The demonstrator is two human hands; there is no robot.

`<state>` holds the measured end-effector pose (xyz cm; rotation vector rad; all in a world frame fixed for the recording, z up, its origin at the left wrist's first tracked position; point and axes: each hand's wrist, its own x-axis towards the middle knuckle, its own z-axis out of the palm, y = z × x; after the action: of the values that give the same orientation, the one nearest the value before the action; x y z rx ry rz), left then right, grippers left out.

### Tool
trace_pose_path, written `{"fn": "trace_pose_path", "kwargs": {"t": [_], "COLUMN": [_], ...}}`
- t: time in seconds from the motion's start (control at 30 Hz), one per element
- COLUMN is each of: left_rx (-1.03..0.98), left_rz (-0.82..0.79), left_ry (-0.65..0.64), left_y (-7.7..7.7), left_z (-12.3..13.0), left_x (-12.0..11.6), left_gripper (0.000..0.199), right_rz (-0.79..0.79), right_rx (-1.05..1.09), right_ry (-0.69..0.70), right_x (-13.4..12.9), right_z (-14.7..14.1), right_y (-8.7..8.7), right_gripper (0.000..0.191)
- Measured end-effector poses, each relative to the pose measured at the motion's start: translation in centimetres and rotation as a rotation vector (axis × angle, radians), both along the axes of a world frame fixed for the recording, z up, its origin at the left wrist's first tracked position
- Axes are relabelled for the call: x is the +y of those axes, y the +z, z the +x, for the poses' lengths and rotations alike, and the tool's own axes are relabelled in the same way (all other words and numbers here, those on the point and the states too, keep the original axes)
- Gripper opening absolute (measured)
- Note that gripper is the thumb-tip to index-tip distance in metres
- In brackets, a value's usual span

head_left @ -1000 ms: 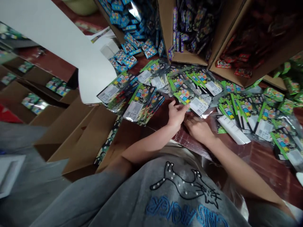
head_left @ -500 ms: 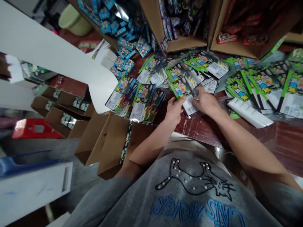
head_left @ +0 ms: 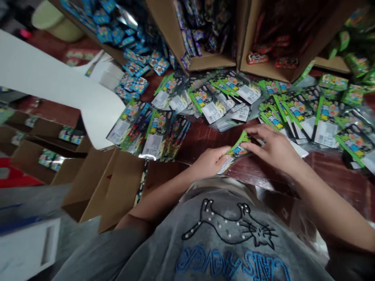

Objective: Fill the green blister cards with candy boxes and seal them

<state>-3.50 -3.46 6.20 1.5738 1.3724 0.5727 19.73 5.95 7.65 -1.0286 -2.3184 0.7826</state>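
Note:
My left hand (head_left: 210,162) pinches a small green-and-black printed packet (head_left: 238,150) between thumb and fingers, near the table's front edge. The packet is tilted and slightly bent, and its white label end shows below my thumb. At its upper right edge, the thumb and fingers of my right hand (head_left: 271,146) close on the packet's side. Just beyond lies a pile of like flat packets (head_left: 212,107) with white barcode labels. More of the same packets (head_left: 301,111) are spread to the right. To the left sits a row of filled packets (head_left: 155,134).
Along the back stand cardboard boxes holding blue small boxes (head_left: 136,58), purple ones (head_left: 199,37) and red ones (head_left: 258,58). Green small boxes (head_left: 334,82) lie at the right. A white curved panel (head_left: 99,113) and open cartons (head_left: 117,185) border the table's left.
Both hands have drawn back toward my body with a packet, lifting it off the table beside the pile. It is now tilted between them. The view has shifted rightward.

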Motion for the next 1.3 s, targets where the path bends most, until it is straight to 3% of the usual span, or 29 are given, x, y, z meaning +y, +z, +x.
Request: {"fn": "trace_pose_path", "kwargs": {"t": [0.17,0.33,0.47,0.63,0.73,0.8,0.9,0.97,1.03,1.13,1.2,1.3], "left_rx": [-0.048,-0.010,-0.001,-0.008,-0.023,-0.077,-0.239,-0.276,-0.245,-0.280,-0.363,-0.386], "left_rz": [0.063,0.123,0.115,0.143,0.129,0.095,-0.027,-0.098,-0.089,0.017,0.076,0.135], "left_ry": [0.087,0.033,0.057,0.043,0.114,0.131,0.013,-0.026,0.083,0.356,0.472,0.562], "left_y": [1.1,2.4,1.9,1.3,1.2,1.2,1.0,0.7,0.3,-0.7,-1.4,-2.4], "left_z": [0.7,0.4,-0.1,-0.1,-0.1,-0.3,-0.7,-1.0,-1.2,-0.9,-0.4,0.5], "left_x": [0.3,0.5,0.9,0.9,0.4,0.2,0.0,0.1,0.3,0.9,1.4,1.9], "left_gripper": [0.033,0.031,0.026,0.036,0.039,0.038,0.040,0.043,0.037,0.031,0.032,0.034], "right_rz": [0.136,0.098,0.043,0.113,0.090,-0.017,-0.246,-0.296,-0.203,-0.033,-0.099,-0.192], "right_rx": [0.012,0.016,-0.013,-0.070,-0.153,-0.196,-0.160,-0.116,-0.059,0.135,0.197,0.053], "right_ry": [-0.138,-0.094,0.066,-0.005,-0.042,0.063,0.447,0.606,0.495,0.002,-0.184,-0.298], "right_x": [-1.0,0.1,0.0,-0.4,-0.4,-0.3,0.2,0.6,0.6,-0.5,-1.8,-3.7], "right_z": [0.3,0.4,-0.2,-1.7,-1.8,-1.4,-0.4,0.2,0.3,-0.8,-2.3,-4.8], "right_y": [-0.2,0.0,0.8,1.2,2.1,3.2,4.8,5.3,5.0,2.9,0.9,-2.1], "right_gripper": [0.023,0.046,0.040,0.053,0.031,0.021,0.025,0.029,0.031,0.033,0.040,0.046]}}
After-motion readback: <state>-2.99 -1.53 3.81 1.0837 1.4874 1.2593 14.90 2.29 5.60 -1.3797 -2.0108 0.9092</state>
